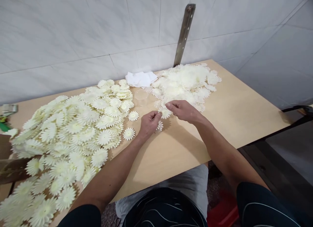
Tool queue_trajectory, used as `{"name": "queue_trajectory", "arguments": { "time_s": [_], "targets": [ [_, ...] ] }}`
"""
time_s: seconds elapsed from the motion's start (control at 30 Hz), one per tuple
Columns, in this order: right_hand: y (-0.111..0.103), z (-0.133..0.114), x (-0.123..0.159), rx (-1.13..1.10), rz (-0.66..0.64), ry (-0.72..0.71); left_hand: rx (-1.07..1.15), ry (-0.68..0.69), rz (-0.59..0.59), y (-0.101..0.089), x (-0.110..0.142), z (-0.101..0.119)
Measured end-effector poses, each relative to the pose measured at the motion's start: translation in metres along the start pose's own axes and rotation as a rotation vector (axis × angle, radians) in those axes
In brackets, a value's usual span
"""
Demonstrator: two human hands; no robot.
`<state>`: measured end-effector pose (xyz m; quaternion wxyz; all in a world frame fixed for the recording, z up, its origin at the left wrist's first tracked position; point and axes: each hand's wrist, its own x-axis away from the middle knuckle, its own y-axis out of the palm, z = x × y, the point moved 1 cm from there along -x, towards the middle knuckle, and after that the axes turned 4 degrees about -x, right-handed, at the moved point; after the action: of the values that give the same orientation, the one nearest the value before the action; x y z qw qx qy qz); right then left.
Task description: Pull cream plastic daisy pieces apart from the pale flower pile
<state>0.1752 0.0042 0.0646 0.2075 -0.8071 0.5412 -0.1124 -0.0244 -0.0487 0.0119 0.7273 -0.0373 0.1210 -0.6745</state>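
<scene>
Both of my hands are close together above the table, in front of the right-hand flower pile. My left hand (149, 124) is closed in a pinch on a pale artificial flower (159, 126), whose petals stick out below the fingers. Between the hands shows another cream flower (165, 113); whether fingers touch it I cannot tell. My right hand (183, 110) is also pinched, thumb against fingertips, and anything in it is too small to make out. Two loose flowers, one nearer (128, 134) and one farther (133, 116), lie left of my left hand.
A big heap of cream flowers (80, 126) covers the table's left side. A whiter flower pile (183, 82) is at the back right. White paper (141, 79) and a clear round lid-like piece (141, 95) lie between them. A metal bracket (185, 35) rises against the tiled wall.
</scene>
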Motion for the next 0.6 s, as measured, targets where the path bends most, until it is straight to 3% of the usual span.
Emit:
{"name": "queue_trajectory", "arguments": {
  "time_s": [0.13, 0.3, 0.6],
  "targets": [
    [0.017, 0.006, -0.005, -0.118, -0.122, 0.089, 0.020, 0.006, -0.010, 0.001, 0.001, -0.001],
    [0.023, 0.019, -0.006, -0.197, -0.064, 0.132, 0.005, 0.005, -0.002, 0.004, 0.002, -0.004],
    [0.030, 0.017, 0.001, 0.142, 0.064, -0.035, 0.019, 0.009, 0.019, 0.003, 0.001, -0.005]
  ]
}}
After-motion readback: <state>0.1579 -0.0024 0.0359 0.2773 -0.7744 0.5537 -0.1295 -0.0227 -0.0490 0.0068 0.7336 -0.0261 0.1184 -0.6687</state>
